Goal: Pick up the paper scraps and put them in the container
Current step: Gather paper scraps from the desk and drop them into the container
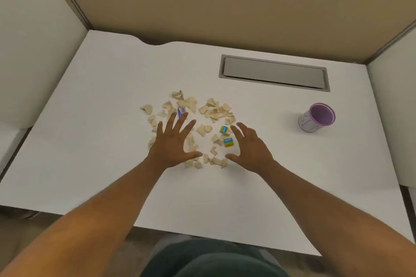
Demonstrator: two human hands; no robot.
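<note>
Several tan paper scraps (213, 111) lie scattered over the middle of the white desk (101, 164). My left hand (172, 141) is spread flat, palm down, over the left part of the pile, hiding some scraps. My right hand (249, 147) hovers open at the pile's right side, thumb near the lower scraps (217, 161). Neither hand holds anything. The container (317, 118), a small purple-rimmed cup, stands upright to the right, well apart from the scraps and both hands.
Two small yellow-and-blue blocks (227, 141) and a small blue item (180, 112) lie among the scraps. A grey cable hatch (274, 73) is set into the desk behind. Partition walls close the desk at back and sides.
</note>
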